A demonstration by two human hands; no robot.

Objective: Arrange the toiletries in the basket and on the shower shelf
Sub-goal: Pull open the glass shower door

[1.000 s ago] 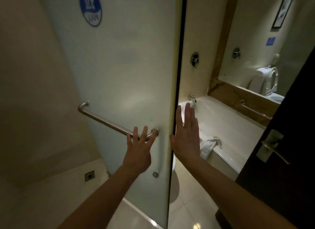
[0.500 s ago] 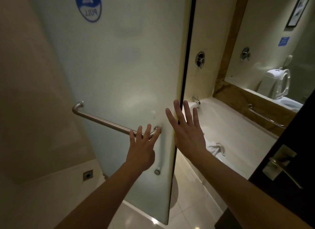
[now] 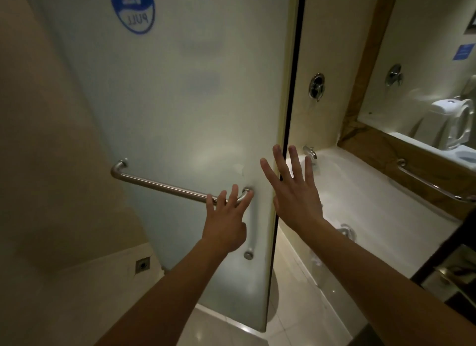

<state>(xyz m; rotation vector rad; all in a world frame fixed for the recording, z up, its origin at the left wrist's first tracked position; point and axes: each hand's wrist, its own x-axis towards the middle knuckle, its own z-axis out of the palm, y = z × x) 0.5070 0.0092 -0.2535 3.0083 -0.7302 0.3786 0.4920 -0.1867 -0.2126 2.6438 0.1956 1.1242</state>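
Over the last second my view swung left and tipped up a bit; the frosted glass door (image 3: 180, 108) now fills more of the frame and the blue PULL sticker (image 3: 132, 8) is cut off at the top edge.

Left hand (image 3: 226, 222): barely moved. Fingers straight and spread, tips laid over the right end of the steel handle bar (image 3: 164, 186), right at its elbow. Not wrapped round it, so it's touching, not gripping.

Right hand (image 3: 293, 193): this one changed. A second ago it sat just right of the door edge, fingers together and pointing up. Now the fingers are fanned apart and the hand straddles the dark door edge (image 3: 289, 113), index side over the glass, the rest over the gap. Holds nothing. Can't tell whether the palm actually contacts the glass or floats just off it.

Past my right hand: the bathtub (image 3: 365, 204) with its tap, a wall valve above, a grab rail along the far side. The mirror beyond that reflects a toilet (image 3: 453, 124). Dark room door with lever, low right of my forearm.

Task things: no toiletries, basket or shower shelf in view anywhere. My guess is they're behind the frosted glass, but nothing readable shows through it.

Read: still at the access step, arranging not started. Sticker says pull, and the left hand isn't closed on the bar yet, so the next move probably calls for a real grip there. Watch the right fingers on that edge when the door swings.
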